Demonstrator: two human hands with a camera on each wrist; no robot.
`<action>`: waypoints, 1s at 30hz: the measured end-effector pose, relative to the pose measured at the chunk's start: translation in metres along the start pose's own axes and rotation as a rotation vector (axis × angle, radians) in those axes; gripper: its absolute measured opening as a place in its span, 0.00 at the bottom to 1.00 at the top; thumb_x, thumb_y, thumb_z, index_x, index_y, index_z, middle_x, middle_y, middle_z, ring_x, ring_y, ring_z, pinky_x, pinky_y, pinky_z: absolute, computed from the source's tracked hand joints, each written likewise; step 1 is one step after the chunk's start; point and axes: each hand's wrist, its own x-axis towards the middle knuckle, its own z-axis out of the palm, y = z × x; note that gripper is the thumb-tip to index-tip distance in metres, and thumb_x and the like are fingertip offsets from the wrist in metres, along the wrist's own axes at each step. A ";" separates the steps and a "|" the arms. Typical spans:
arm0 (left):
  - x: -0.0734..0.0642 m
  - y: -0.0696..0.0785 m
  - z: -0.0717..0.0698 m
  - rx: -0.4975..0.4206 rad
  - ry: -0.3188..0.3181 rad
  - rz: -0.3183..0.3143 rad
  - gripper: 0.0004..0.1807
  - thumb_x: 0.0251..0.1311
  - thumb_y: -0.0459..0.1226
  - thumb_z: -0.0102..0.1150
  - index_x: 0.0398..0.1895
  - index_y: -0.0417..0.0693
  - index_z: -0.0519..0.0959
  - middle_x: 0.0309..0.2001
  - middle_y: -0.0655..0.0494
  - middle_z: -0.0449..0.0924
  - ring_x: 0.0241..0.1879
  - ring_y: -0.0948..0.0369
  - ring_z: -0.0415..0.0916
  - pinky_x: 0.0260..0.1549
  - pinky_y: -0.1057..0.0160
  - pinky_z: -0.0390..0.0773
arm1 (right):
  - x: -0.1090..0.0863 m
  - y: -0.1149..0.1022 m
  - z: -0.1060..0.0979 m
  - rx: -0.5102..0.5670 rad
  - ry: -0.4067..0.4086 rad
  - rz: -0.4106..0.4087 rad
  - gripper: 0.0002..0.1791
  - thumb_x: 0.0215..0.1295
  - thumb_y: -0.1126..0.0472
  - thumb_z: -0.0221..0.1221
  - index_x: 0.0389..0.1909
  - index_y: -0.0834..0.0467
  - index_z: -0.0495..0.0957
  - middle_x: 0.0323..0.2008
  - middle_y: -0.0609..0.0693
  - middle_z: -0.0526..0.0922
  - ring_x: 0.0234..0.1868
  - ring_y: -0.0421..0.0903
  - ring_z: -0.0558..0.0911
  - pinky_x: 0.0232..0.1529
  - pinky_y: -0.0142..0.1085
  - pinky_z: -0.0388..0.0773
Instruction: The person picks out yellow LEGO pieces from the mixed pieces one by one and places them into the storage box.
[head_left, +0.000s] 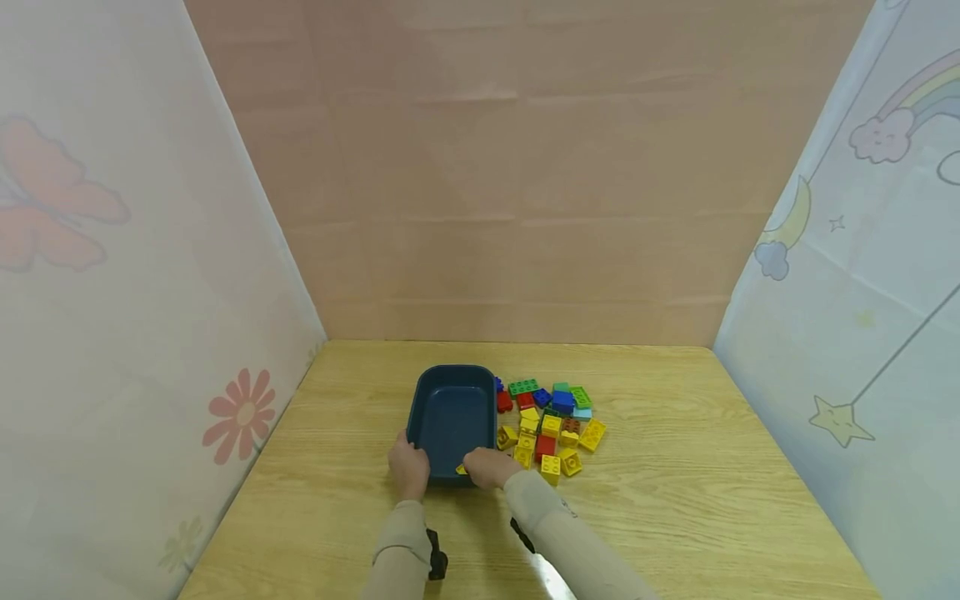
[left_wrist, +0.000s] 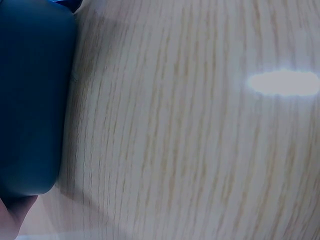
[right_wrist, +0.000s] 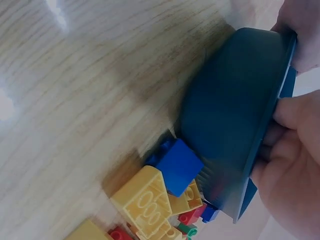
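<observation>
A dark blue tray (head_left: pixel 452 425) lies on the table, its inside mostly bare in the head view. My left hand (head_left: pixel 408 468) grips its near left corner, thumb over the rim. My right hand (head_left: pixel 489 467) reaches over the near right rim with curled fingers, pinching a small yellow toy brick (head_left: pixel 461 470) low in the tray. In the right wrist view, the right hand (right_wrist: pixel 292 150) hangs over the rim and its fingertips are hidden behind the wall. A blue brick (right_wrist: pixel 177 167) and a yellow brick (right_wrist: pixel 142 200) lie just outside that wall.
Right of the tray is a loose pile of toy bricks, including a yellow brick (head_left: pixel 592 435), a red brick (head_left: pixel 546 447), a green brick (head_left: pixel 523 387) and a blue brick (head_left: pixel 562 402). Wood-grain table (head_left: pixel 690 475) extends to both sides, between patterned side walls and a plain back wall.
</observation>
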 end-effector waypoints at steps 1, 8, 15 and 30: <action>0.000 0.000 0.000 0.000 -0.002 -0.002 0.23 0.48 0.21 0.49 0.52 0.28 0.69 0.40 0.34 0.77 0.38 0.44 0.76 0.31 0.48 0.75 | 0.000 0.000 0.001 0.006 0.005 0.003 0.16 0.61 0.70 0.49 0.14 0.56 0.67 0.12 0.44 0.53 0.14 0.38 0.55 0.15 0.28 0.54; -0.001 0.000 -0.001 -0.031 -0.008 -0.002 0.23 0.48 0.20 0.47 0.53 0.26 0.68 0.41 0.32 0.75 0.40 0.43 0.75 0.33 0.48 0.75 | 0.001 0.007 0.009 -0.085 0.160 -0.100 0.13 0.62 0.68 0.51 0.19 0.57 0.76 0.14 0.42 0.64 0.18 0.37 0.63 0.22 0.27 0.63; 0.001 -0.003 0.003 -0.006 0.009 -0.014 0.24 0.48 0.20 0.47 0.53 0.28 0.69 0.40 0.32 0.76 0.39 0.43 0.76 0.32 0.47 0.75 | -0.005 0.030 0.017 -0.123 0.556 -0.217 0.06 0.58 0.67 0.56 0.29 0.60 0.82 0.30 0.48 0.79 0.37 0.45 0.75 0.45 0.35 0.71; 0.000 -0.001 0.003 0.013 -0.001 -0.013 0.24 0.48 0.20 0.47 0.53 0.27 0.68 0.41 0.32 0.76 0.39 0.42 0.75 0.34 0.47 0.75 | -0.040 0.072 0.022 -0.087 0.777 0.040 0.07 0.47 0.65 0.65 0.28 0.63 0.80 0.31 0.54 0.77 0.36 0.49 0.75 0.37 0.39 0.74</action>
